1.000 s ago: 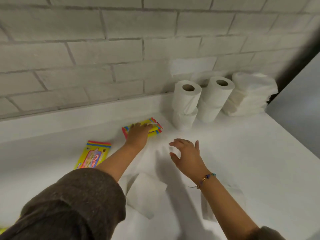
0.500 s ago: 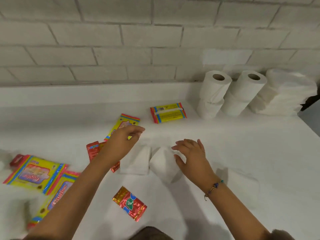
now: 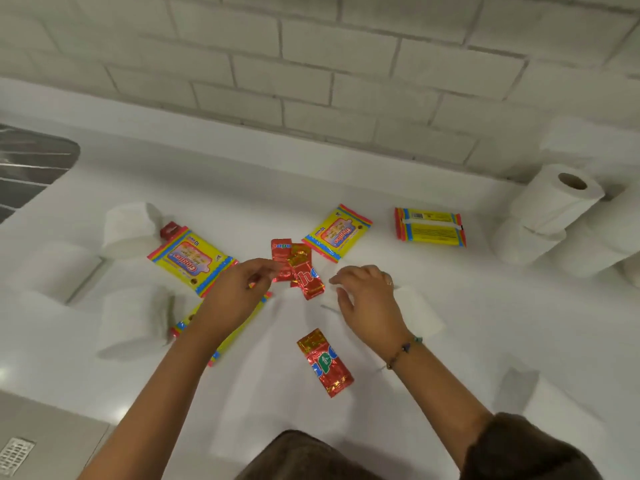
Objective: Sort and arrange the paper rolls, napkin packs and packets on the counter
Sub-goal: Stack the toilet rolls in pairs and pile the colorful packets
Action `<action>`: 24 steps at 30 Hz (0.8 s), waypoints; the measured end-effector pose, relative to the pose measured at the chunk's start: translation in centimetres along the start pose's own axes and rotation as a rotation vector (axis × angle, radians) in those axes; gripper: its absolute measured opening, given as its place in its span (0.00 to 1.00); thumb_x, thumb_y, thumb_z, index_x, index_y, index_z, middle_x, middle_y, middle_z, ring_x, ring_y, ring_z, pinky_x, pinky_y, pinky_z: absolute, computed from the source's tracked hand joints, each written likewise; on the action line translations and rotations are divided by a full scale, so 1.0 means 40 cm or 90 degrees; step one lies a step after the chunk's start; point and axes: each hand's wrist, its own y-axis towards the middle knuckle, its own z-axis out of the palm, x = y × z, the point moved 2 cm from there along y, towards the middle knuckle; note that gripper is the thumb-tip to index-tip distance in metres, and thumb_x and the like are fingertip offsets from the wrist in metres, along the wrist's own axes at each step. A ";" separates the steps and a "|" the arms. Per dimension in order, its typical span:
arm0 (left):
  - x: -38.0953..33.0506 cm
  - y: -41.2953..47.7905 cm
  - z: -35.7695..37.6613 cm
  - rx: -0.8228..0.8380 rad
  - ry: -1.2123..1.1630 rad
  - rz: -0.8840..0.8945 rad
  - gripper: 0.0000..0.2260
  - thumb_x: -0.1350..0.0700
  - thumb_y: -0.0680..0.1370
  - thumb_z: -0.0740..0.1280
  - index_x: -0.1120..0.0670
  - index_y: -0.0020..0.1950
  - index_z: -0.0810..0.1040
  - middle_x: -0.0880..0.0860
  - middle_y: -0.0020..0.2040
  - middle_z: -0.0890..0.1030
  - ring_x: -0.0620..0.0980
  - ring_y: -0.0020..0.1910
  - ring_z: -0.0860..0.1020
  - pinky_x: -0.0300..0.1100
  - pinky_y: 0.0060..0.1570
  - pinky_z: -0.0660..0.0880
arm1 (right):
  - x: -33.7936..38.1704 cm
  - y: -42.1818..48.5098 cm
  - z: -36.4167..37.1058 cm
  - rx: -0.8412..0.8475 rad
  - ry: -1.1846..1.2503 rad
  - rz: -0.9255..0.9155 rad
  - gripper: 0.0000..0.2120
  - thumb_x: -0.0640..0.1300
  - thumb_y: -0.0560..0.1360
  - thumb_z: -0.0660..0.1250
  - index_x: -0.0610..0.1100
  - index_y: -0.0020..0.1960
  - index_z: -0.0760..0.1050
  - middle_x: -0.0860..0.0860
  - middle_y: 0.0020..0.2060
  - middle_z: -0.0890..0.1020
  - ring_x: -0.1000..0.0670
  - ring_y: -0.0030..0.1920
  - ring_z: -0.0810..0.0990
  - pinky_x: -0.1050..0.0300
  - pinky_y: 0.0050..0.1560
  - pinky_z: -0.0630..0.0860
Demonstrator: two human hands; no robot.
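Head view.

**Hands.** The left hand [image 3: 239,292] has its fingers curled, with the tips at the left edge of the red pair [image 3: 298,270]. These are two foil packets that overlap, just beyond the hands and between them. Some red shows between the fingers, but I cannot tell whether they pinch a packet. The right hand [image 3: 370,301] has its fingers loosely bent and spread and holds nothing. It is poised over a white pack [image 3: 420,311] that extends out to its right. I cannot tell whether hand and pack touch. A bracelet [image 3: 403,351] sits on that wrist.

**Other items.**
- A third red packet [image 3: 325,362] lies nearer the person than both hands, between the forearms and apart from each.
- The near yellow pack [image 3: 192,259] lies just beyond and left of the left hand.
- The covered yellow pack [image 3: 221,341] lies partly under the left forearm.
- The far yellow pack [image 3: 337,232] lies beyond the red pair.
- The face-down yellow pack [image 3: 431,228] lies well beyond and right of the right hand.
- The roll stack [image 3: 554,202] stands farther right of that.
- Blurred white bundles [image 3: 133,320] lie left of the left hand.

**Surface and room.** Everything lies on a white counter [image 3: 346,178]. A white brick wall [image 3: 311,64] runs behind it. A steel sink [image 3: 31,164] sits at the far left.
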 end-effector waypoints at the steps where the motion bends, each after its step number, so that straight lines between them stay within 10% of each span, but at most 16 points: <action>1: 0.010 -0.009 -0.010 -0.005 0.005 -0.004 0.12 0.62 0.77 0.62 0.46 0.52 0.79 0.45 0.48 0.82 0.32 0.46 0.78 0.23 0.45 0.71 | -0.011 0.035 -0.002 0.009 -0.010 0.004 0.13 0.40 0.76 0.60 0.48 0.58 0.77 0.51 0.58 0.79 0.47 0.58 0.72 0.55 0.54 0.61; 11: 0.084 -0.059 -0.050 -0.056 0.048 -0.050 0.10 0.60 0.77 0.64 0.47 0.53 0.80 0.40 0.46 0.80 0.28 0.41 0.76 0.18 0.41 0.66 | -0.168 0.338 0.086 0.306 0.027 0.066 0.25 0.28 0.74 0.58 0.40 0.69 0.67 0.42 0.71 0.65 0.42 0.70 0.65 0.52 0.71 0.61; 24: 0.211 -0.100 0.001 -0.062 0.305 -0.130 0.24 0.55 0.68 0.74 0.56 0.63 0.75 0.56 0.63 0.74 0.57 0.61 0.71 0.49 0.55 0.72 | -0.165 0.318 0.076 0.107 -0.251 0.015 0.11 0.44 0.77 0.60 0.42 0.52 0.80 0.42 0.48 0.81 0.39 0.52 0.74 0.50 0.49 0.69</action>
